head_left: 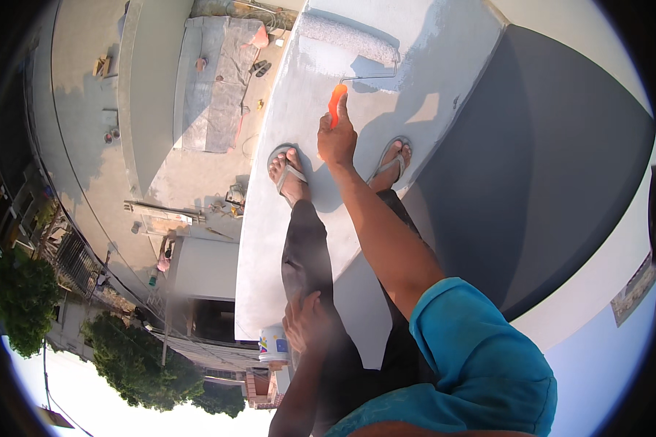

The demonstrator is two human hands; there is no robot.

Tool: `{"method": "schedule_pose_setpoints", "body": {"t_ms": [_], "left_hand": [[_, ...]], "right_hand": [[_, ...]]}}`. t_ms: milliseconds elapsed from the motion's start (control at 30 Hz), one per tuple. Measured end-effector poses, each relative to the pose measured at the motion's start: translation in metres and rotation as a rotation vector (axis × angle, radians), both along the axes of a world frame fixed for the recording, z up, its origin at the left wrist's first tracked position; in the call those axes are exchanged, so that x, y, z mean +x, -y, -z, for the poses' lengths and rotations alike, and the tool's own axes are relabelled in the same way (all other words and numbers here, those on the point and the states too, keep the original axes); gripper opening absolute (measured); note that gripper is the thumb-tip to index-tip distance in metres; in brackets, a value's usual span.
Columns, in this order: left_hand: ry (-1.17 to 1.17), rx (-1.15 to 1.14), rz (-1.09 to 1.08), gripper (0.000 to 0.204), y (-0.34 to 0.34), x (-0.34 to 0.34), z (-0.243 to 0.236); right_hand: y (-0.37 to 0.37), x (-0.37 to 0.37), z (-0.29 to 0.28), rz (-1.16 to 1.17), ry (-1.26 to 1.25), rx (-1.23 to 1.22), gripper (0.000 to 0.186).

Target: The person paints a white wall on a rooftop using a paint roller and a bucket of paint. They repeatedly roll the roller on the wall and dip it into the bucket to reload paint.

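Observation:
My right hand (338, 143) is wrapped round the orange handle of a paint roller (350, 40), thumb along the grip. The roller's fluffy white sleeve lies against the pale, painted ledge (266, 255) ahead of my feet. Patchy, wet-looking paint shows around the sleeve, and the roller's shadow falls beside its wire frame. My left hand (303, 320) rests on my left leg near the knee, fingers loosely bent and apart, holding nothing. Just left of it stands a white paint bucket (272, 344) with a coloured label, partly hidden by the hand.
My sandalled feet (290, 175) stand on the narrow ledge. Its left edge drops to a lower yard with a grey sheet (215, 84), planks (164, 211) and sandals (259, 68). A dark grey wall panel (532, 175) rises on the right. Trees (135, 357) stand beyond.

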State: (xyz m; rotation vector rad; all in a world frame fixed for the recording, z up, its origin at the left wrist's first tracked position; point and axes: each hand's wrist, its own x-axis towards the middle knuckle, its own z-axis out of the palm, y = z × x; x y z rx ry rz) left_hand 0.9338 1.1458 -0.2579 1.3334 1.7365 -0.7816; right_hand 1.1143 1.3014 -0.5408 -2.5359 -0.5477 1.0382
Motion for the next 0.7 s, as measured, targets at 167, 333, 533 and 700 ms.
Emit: {"method": "schedule_pose_setpoints", "body": {"t_ms": [167,333,533,700], "left_hand": [[-0.011,0.008,-0.01,0.02,0.004,0.003,-0.003],[0.005,-0.016,-0.053,0.019,0.003,0.004,-0.002],[0.016,-0.001,-0.036,0.019,0.01,-0.006,-0.005],[0.053,-0.023,-0.075,0.02,0.014,-0.006,-0.001]], "right_hand": [[0.044,-0.051,-0.028,0.006,-0.122,-0.057,0.064],[0.087,-0.088,-0.038,0.088,-0.222,0.1,0.065],[0.039,-0.066,-0.024,0.141,-0.195,-0.065,0.066],[-0.002,-0.004,0.023,0.123,-0.109,0.051,0.068]]}}
